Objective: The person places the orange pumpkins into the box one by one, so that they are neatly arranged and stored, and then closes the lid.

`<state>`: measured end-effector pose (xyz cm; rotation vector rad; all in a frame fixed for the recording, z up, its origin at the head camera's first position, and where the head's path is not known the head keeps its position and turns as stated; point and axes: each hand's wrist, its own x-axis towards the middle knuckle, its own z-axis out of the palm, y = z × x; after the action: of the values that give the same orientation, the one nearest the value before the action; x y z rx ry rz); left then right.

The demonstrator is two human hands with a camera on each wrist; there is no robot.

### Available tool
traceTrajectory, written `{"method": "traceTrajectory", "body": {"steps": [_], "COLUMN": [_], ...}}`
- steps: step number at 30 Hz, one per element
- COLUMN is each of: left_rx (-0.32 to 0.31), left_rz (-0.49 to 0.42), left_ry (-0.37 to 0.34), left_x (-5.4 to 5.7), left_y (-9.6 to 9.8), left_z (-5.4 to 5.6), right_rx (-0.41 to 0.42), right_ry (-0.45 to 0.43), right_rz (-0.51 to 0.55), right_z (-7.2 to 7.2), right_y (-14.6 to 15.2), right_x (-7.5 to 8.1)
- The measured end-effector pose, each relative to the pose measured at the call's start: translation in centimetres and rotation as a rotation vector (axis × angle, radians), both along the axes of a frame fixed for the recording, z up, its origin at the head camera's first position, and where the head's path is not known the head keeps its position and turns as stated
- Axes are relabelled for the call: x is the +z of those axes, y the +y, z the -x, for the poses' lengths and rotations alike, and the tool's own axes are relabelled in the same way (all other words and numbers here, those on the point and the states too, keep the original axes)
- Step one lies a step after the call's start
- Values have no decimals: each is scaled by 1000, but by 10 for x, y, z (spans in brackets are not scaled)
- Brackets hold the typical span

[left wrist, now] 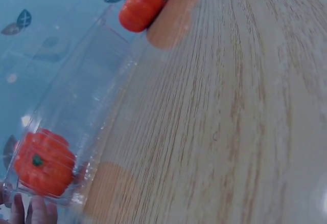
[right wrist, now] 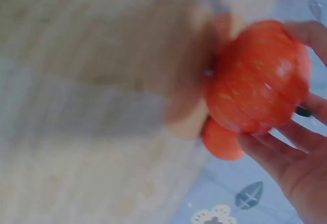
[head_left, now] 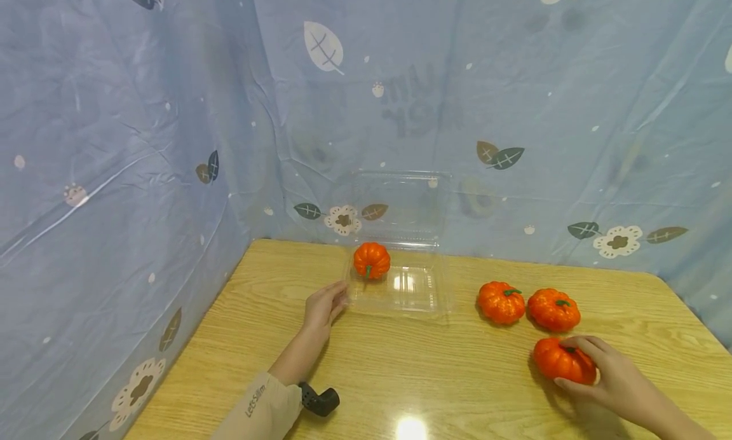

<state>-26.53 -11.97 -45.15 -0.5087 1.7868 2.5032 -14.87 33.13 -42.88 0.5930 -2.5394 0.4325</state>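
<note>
My right hand grips a small orange toy pumpkin at the front right, thumb on its near side and fingers over its green stem. The right wrist view shows that pumpkin large between thumb and fingers. With fairly straight fingers, my left hand touches the left edge of a clear plastic box, whose lid stands raised at the back. Another pumpkin sits in the box's left part. Fingertips of the left hand show at the box wall beside that pumpkin.
Two more pumpkins, one on the left and one on the right, lie side by side beyond the right hand. A blue patterned curtain rises behind the wooden table. A black device sticks out at the left sleeve.
</note>
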Motion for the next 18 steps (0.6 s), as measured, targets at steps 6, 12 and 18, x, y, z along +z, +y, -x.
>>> {"method": "traceTrajectory", "body": {"steps": [6,12,18], "left_rx": [-5,-6,-11], "left_rz": [11,25,25], "left_ry": [3,2,10], "left_x": [-2,-1,1], "left_y": [0,0,-1], "left_z": [-1,-2,-2], "right_rx": [64,157,324], "right_ry": [-68,-213,-420], "right_rz": [-24,-42,-41], "right_z": [4,10,20], "right_y": [6,10,21], "right_x": [8,16,28]}}
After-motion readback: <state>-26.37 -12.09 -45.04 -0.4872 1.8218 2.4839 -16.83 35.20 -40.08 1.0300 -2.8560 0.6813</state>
